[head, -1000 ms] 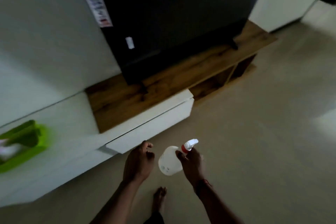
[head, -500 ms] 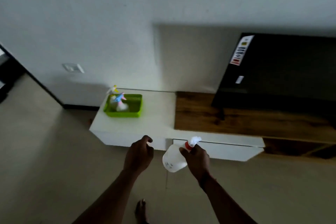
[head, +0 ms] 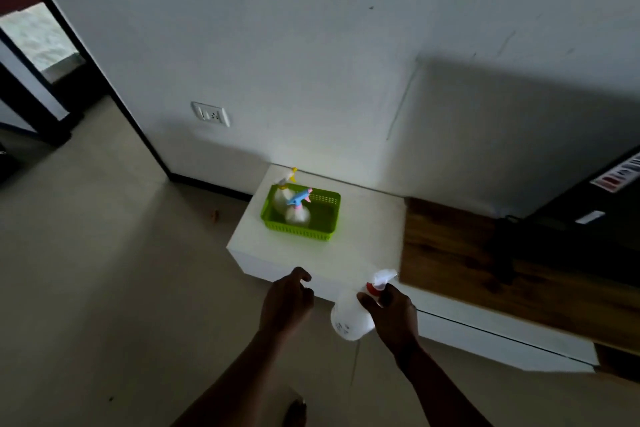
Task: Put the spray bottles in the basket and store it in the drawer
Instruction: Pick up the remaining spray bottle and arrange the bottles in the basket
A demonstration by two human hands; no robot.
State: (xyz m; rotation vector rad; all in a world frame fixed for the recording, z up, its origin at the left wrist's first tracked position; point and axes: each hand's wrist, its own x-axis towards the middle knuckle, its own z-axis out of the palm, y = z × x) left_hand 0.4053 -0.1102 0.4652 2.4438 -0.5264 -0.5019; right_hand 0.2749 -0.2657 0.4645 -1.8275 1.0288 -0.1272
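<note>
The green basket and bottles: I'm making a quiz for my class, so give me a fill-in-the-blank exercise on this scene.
1. The basket already holds ____ spray bottles.
2. The bottle with the red collar is held in the ____ hand.
3. The left hand holds ____.
4. The basket stands on the ____ cabinet top.

Missing words: two; right; nothing; white

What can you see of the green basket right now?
The green basket is a rectangular bin that looks like plastic, its walls perforated with small slots. It sits flat on the white cabinet top, near the left end. Two translucent spray bottles stand inside at its left: one with a blue trigger, one with a yellow trigger behind it. The right half looks free. Neither hand touches it.
</note>
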